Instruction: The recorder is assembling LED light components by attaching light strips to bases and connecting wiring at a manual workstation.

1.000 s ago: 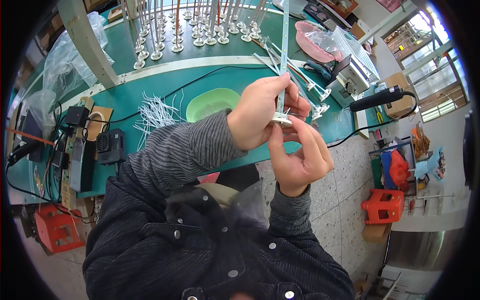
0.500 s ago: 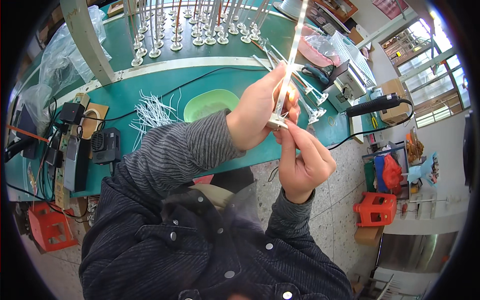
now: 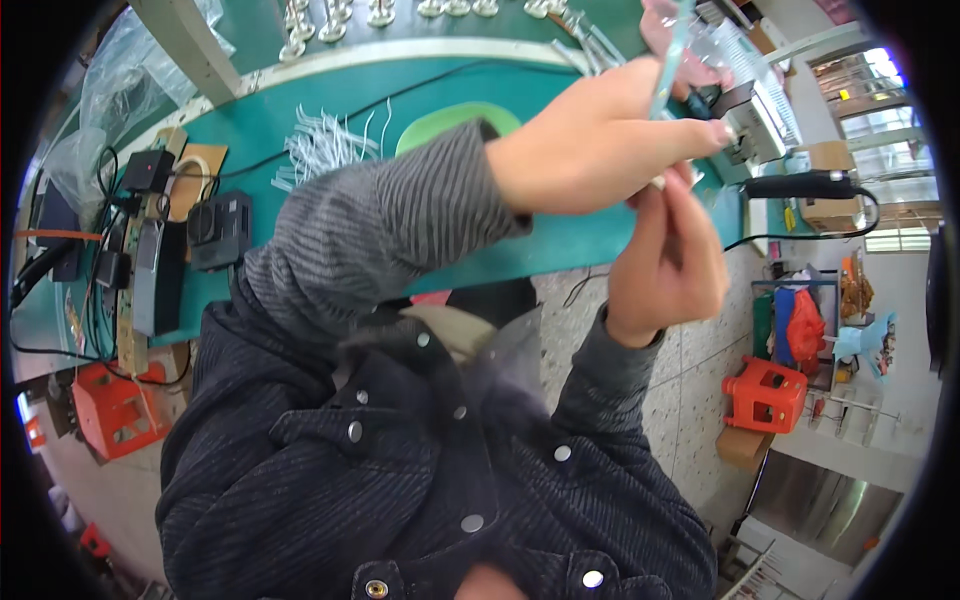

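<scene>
My left hand (image 3: 600,140) is closed around a long, flat translucent strip (image 3: 674,60) that sticks up past the fingers toward the top edge. Just under it, the thumb and forefinger of my right hand (image 3: 668,268) pinch at the strip's lower end. A small pale bit shows at those fingertips, too small and covered to name. Left of my left wrist lies a light green bowl (image 3: 455,120), partly behind my sleeve. Beyond it is a loose bundle of thin white strips (image 3: 325,145).
Several round metallic bases (image 3: 332,30) stand along the far side of the green table (image 3: 560,245). A black cylindrical tool (image 3: 800,186) with a cable is at the right, near a grey box (image 3: 755,120). Black adapters (image 3: 148,172) crowd the left. An orange-red stool (image 3: 765,393) stands on the floor.
Both hands have moved right and up in the picture with the strip. My left hand has turned, now covering the strip's pale base. The view has shifted, cutting off the upright rods.
</scene>
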Demonstrator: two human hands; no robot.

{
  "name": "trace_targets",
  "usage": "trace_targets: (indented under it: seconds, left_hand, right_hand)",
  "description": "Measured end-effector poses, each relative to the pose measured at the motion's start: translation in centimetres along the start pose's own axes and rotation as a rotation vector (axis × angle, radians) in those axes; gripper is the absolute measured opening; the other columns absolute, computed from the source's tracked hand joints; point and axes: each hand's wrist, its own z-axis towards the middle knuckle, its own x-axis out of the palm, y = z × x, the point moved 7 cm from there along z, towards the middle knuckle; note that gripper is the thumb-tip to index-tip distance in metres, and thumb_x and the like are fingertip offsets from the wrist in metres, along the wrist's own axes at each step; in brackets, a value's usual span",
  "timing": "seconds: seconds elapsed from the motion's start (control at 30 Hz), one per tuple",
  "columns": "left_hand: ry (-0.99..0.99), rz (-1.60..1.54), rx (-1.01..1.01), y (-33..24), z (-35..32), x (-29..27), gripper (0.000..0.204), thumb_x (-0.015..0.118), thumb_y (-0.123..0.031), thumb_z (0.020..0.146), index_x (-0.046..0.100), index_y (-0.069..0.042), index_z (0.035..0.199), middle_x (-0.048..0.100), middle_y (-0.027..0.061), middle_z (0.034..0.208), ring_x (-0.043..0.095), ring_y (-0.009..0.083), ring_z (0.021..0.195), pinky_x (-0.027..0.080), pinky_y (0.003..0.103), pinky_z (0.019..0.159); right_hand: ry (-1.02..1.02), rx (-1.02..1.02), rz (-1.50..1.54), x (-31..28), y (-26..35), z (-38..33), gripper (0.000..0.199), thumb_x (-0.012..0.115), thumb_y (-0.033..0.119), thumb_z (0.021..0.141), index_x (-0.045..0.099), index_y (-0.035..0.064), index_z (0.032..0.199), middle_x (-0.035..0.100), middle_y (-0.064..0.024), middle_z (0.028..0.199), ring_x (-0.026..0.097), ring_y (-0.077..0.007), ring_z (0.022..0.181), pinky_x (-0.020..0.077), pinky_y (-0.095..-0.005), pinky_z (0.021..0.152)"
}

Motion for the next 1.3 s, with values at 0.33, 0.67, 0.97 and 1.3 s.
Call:
trace_targets:
  seconds: [0.33, 0.67, 0.97, 1.3]
  left_hand:
    - [-0.475, 0.257, 0.150, -3.4, -4.2, -8.1, 0.049, 0.054, -0.012, 0.094, 0.036, 0.005, 0.137, 0.060, 0.0062, 0.070, 0.050, 0.0089, 0.052, 0.037, 0.022, 0.047]
    - [-0.330, 0.121, 0.047, 3.2, -7.9, -3.3, 0.036, 0.040, -0.030, 0.103, 0.046, -0.003, 0.126, 0.061, 0.0042, 0.079, 0.046, 0.0048, 0.051, 0.034, 0.018, 0.045]
    - [-0.352, 0.016, -0.050, 3.2, -11.9, -8.8, 0.028, 0.045, -0.027, 0.102, 0.060, -0.004, 0.106, 0.057, 0.0011, 0.073, 0.044, 0.0024, 0.060, 0.031, 0.017, 0.048]
    - [-0.530, -0.041, 0.142, 2.3, -12.6, -9.9, 0.027, 0.048, -0.024, 0.101, 0.060, 0.000, 0.096, 0.058, 0.0040, 0.079, 0.049, 0.0049, 0.061, 0.037, 0.019, 0.053]
  right_hand:
    - [0.267, 0.340, 0.356, 5.5, -2.4, 0.7, 0.013, 0.067, -0.001, 0.085, 0.069, -0.0062, 0.097, 0.072, -0.0133, 0.085, 0.070, -0.0175, 0.072, 0.0546, -0.0257, 0.061]
    - [0.435, 0.820, 1.070, 10.2, -1.9, -5.8, 0.040, 0.049, 0.029, 0.103, 0.056, -0.0045, 0.125, 0.064, -0.0055, 0.097, 0.059, -0.0079, 0.083, 0.0475, -0.0215, 0.069]
    - [0.893, 0.154, 0.291, 11.3, -4.7, -3.7, 0.024, 0.077, 0.003, 0.073, 0.072, 0.0017, 0.096, 0.066, -0.0119, 0.098, 0.065, -0.0202, 0.081, 0.0507, -0.0294, 0.068]
    - [1.195, -0.197, 0.311, 14.2, -4.3, -6.5, 0.022, 0.072, 0.006, 0.074, 0.071, 0.0025, 0.096, 0.067, -0.0113, 0.086, 0.065, -0.0294, 0.077, 0.0528, -0.0362, 0.069]
